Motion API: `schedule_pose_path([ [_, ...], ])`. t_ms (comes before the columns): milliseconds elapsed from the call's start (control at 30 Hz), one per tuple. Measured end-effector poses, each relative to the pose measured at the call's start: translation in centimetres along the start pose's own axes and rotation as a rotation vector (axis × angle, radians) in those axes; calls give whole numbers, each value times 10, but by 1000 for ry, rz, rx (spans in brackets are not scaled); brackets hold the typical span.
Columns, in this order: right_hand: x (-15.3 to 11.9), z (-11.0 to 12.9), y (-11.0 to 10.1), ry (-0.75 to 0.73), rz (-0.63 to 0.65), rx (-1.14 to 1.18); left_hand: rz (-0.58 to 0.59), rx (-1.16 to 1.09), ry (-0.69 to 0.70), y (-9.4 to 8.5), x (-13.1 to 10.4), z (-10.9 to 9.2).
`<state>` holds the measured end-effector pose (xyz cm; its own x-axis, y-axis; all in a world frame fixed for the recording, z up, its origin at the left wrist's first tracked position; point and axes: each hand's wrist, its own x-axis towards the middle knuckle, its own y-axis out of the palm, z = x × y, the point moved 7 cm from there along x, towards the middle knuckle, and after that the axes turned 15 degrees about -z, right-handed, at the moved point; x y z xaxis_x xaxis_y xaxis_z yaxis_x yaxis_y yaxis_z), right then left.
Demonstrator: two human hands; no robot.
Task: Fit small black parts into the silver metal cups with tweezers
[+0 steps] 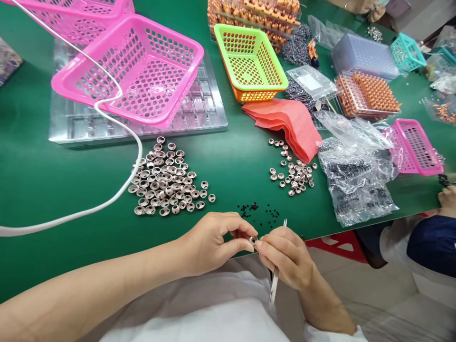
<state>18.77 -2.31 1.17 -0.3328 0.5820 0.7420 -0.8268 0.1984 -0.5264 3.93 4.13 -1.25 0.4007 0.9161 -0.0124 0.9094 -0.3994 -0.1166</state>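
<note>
Between thumb and forefinger, my left hand pinches a small silver metal ring-shaped part near the table's front edge. My right hand has its fingertips against that same part, while tweezers are tucked in its grip, their tips poking out above the fingers. Just beyond the hands lie scattered tiny black pieces. A large heap of hollow silver rings rests to the left. Farther right is a smaller group of silver metal parts.
A pink basket stands on a clear compartment tray, and a white cable crosses the left side. Beyond are a green basket, red cloth and bagged black parts. Another person's sleeve shows at right.
</note>
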Motion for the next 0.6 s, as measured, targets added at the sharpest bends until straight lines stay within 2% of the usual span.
schedule_pose_path([
  [167,0,0,2,-68,74,11,1,38,63,2,-2,-1],
  [333,5,1,5,-73,134,20,25,66,121,5,-4,-1],
  [600,10,1,6,-61,152,33,33,79,162,5,-3,-2],
])
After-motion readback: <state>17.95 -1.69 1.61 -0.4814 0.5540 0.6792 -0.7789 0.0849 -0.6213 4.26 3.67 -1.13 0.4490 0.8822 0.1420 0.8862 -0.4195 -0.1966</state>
